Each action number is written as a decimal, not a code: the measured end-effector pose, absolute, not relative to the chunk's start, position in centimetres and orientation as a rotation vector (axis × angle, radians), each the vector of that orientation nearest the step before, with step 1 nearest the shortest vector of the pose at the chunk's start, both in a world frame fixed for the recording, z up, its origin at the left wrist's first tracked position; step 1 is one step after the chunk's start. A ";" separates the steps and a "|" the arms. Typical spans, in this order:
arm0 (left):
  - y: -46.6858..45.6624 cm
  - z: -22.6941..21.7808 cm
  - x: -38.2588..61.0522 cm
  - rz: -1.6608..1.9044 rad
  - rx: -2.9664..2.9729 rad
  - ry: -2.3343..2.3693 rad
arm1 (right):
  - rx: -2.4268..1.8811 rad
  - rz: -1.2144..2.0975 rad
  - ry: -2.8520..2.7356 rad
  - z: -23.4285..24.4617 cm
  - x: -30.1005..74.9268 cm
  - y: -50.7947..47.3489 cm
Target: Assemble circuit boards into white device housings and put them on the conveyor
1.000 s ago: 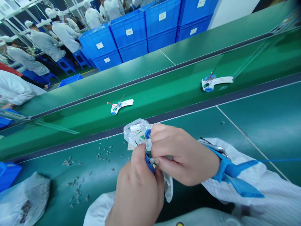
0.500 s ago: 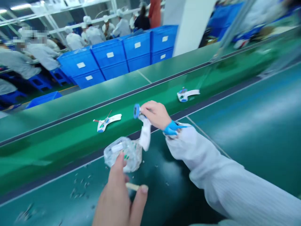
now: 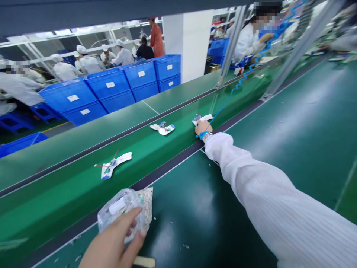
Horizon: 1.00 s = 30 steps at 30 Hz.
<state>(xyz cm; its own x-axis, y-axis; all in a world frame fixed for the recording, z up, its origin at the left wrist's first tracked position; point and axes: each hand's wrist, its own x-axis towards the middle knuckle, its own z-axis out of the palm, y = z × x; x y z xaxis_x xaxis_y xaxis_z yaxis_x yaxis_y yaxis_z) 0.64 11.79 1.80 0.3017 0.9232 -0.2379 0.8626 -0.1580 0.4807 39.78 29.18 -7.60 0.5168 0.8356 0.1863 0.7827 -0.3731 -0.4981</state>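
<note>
My right hand (image 3: 203, 127) reaches far out to the belt, its fingers closed at the near side of a white curved piece (image 3: 206, 118) with a blue part; the fingertips are partly hidden. Closer in, my left hand (image 3: 114, 238) hovers at a clear plastic bag (image 3: 122, 203), thumb and forefinger apart. The bag holds a white item and some green bits, and a bag of small pale parts (image 3: 147, 203) shows beside it. Below the left thumb a cream-coloured stick (image 3: 145, 261) is partly covered by the hand.
On the green belt (image 3: 69, 197) lie another white curved piece (image 3: 164, 129) and one with red wires (image 3: 111, 165). Blue bins (image 3: 111, 85) stand beyond. A blue coiled cord (image 3: 237, 85) runs to my right wrist. Metal posts (image 3: 295, 56) rise at right; a co-worker (image 3: 248, 41) sits behind.
My right hand has let go of the white curved piece it held, which now lies on the belt, and has moved right to another one. The view has shifted right and up.
</note>
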 end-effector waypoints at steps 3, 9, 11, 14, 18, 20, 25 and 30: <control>15.9 2.4 1.4 -0.005 2.080 1.545 | -2.072 0.092 -1.389 -7.5 40.6 28.7; 21.4 1.8 4.1 0.195 2.088 1.542 | -1.652 -0.099 -1.580 -6.0 38.1 23.4; 20.7 1.6 5.8 0.277 2.061 1.434 | -1.494 -0.160 -1.675 -4.9 35.4 20.1; 18.0 1.6 7.5 0.423 1.940 1.324 | -1.264 -0.186 -1.852 -2.9 30.8 16.0; 14.0 1.8 7.1 0.758 1.429 1.157 | -0.834 -0.210 -1.934 -0.8 26.6 13.4; 12.5 2.0 6.3 0.880 1.175 1.120 | -0.710 -0.226 -1.930 -0.2 25.7 13.0; 10.2 2.1 4.3 1.106 0.998 0.980 | -0.519 -0.247 -2.011 0.6 24.5 12.5; 9.2 1.7 3.1 1.147 1.063 0.944 | -0.470 -0.159 -2.124 0.8 23.9 11.9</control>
